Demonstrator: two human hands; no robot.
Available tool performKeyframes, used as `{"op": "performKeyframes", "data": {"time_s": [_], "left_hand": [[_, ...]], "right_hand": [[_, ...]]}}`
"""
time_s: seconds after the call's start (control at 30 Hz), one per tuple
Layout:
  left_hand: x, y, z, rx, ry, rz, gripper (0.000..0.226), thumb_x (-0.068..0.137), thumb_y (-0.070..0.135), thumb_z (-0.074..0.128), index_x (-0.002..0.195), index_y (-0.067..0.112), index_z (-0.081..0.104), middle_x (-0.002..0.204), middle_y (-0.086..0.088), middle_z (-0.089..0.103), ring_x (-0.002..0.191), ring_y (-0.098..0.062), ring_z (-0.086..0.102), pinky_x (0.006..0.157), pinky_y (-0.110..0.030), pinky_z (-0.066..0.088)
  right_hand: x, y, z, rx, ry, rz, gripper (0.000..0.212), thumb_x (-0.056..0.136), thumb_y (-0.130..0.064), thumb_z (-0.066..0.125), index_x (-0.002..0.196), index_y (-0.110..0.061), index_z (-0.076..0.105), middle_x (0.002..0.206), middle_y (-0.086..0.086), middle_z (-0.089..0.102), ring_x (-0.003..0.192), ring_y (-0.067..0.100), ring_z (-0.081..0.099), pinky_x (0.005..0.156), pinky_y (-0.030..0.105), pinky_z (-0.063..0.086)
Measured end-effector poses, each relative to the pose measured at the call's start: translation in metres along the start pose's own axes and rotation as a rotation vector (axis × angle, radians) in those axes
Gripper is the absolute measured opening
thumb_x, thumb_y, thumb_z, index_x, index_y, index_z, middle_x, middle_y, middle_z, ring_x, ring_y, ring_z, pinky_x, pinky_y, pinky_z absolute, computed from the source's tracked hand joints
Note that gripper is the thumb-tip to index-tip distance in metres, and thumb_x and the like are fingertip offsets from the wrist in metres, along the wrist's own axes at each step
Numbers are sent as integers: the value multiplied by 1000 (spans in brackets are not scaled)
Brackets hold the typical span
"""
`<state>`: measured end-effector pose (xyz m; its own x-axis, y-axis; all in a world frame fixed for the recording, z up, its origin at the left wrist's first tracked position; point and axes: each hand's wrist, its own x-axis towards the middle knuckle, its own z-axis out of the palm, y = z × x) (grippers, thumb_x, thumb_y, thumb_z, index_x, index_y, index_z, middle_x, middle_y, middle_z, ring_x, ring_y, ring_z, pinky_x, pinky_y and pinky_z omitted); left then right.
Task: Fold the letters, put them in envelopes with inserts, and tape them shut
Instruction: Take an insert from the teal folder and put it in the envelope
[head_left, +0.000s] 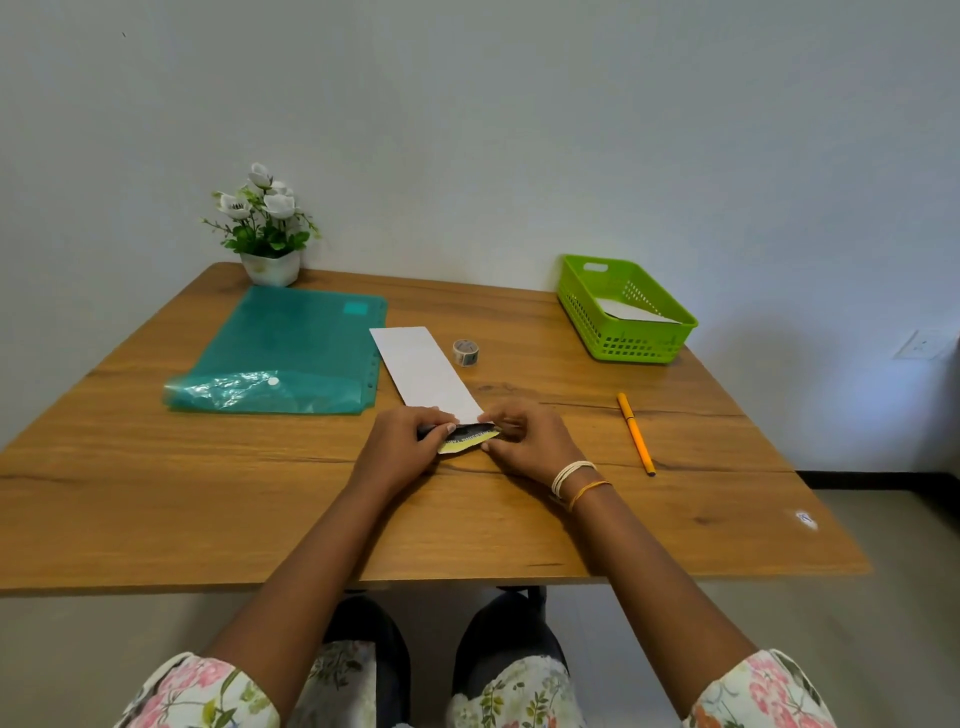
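A long white envelope (423, 370) lies on the wooden table (208, 493), running away from me. At its near end both hands meet over a small black-and-yellow printed insert (467, 439). My left hand (402, 449) pinches the insert and the envelope's near edge from the left. My right hand (524, 441) pinches them from the right, fingers curled. Whether the insert is partly inside the envelope mouth I cannot tell. A small roll of patterned tape (465, 353) stands just right of the envelope.
A teal plastic document folder (280, 353) lies at the left. A green basket (623, 309) holding white paper sits at the back right. An orange pen (636, 434) lies to the right of my hands. A potted white flower (265, 228) stands at the back left.
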<state>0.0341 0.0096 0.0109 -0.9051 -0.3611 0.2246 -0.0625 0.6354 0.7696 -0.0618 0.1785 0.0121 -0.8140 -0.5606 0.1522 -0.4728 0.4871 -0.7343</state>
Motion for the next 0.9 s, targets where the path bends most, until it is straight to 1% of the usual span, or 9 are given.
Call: {"op": "performKeyframes", "data": {"time_s": [0.1, 0.2, 0.27, 0.33, 0.4, 0.5, 0.67, 0.8, 0.9], "left_hand": [[-2, 1, 1, 39, -69, -2, 24, 90, 26, 65, 113, 22, 71, 125, -3, 65, 116, -13, 57, 94, -31, 48], [-2, 0, 3, 47, -89, -26, 28, 94, 37, 57, 114, 24, 70, 128, -1, 63, 114, -16, 56, 91, -34, 49], [-3, 1, 2, 69, -83, -23, 31, 92, 42, 57, 115, 26, 70, 126, 1, 64, 115, -17, 56, 95, -40, 48], [-2, 0, 2, 127, -72, 0, 28, 89, 41, 60, 113, 29, 70, 125, 3, 65, 122, -20, 51, 110, -48, 34], [-2, 2, 2, 180, -67, 8, 27, 89, 36, 63, 114, 31, 69, 126, 4, 64, 128, -22, 45, 116, -48, 23], [-3, 4, 2, 179, -70, -4, 31, 89, 34, 63, 120, 39, 65, 128, 5, 62, 128, -29, 42, 106, -52, 38], [-3, 6, 2, 301, -91, 151, 25, 92, 27, 60, 115, 30, 69, 127, 11, 63, 127, -11, 47, 113, -44, 29], [-5, 5, 4, 435, -113, 213, 30, 96, 31, 53, 125, 33, 61, 136, 12, 55, 138, -10, 35, 117, -37, 17], [-8, 11, 0, 465, -144, 189, 34, 98, 34, 48, 131, 33, 56, 143, 11, 47, 141, -14, 28, 117, -36, 15]], "right_hand": [[-4, 3, -4, -20, 66, -36, 18, 76, -16, 78, 94, -14, 76, 98, -6, 68, 89, 3, 60, 78, 10, 49], [-2, 4, -3, -49, 61, -45, 13, 79, -19, 76, 91, -14, 77, 96, -3, 70, 87, 6, 61, 75, 15, 49], [0, 3, 0, -78, 60, -25, 16, 81, -21, 74, 96, -17, 76, 96, -3, 71, 86, 7, 61, 73, 17, 47], [3, 3, 4, -105, 65, -3, 24, 81, -24, 74, 104, -20, 73, 97, -4, 70, 85, 7, 61, 75, 18, 49], [5, 2, 8, -121, 94, -4, 27, 79, -25, 75, 106, -23, 72, 97, -4, 70, 84, 8, 62, 75, 21, 52], [3, 4, 14, -150, 136, -28, 15, 80, -26, 73, 95, -23, 75, 95, -3, 70, 84, 10, 62, 76, 29, 55], [-5, 6, 19, -278, 188, -135, 15, 85, -26, 67, 94, -20, 76, 99, -2, 67, 95, 16, 58, 81, 31, 50], [-15, 1, 22, -382, 138, -302, 22, 87, -26, 62, 101, -16, 75, 109, 1, 69, 100, 17, 61, 82, 31, 52], [-18, -2, 20, -390, 134, -302, 26, 87, -28, 60, 105, -16, 74, 109, 0, 72, 100, 15, 65, 84, 32, 54]]}}
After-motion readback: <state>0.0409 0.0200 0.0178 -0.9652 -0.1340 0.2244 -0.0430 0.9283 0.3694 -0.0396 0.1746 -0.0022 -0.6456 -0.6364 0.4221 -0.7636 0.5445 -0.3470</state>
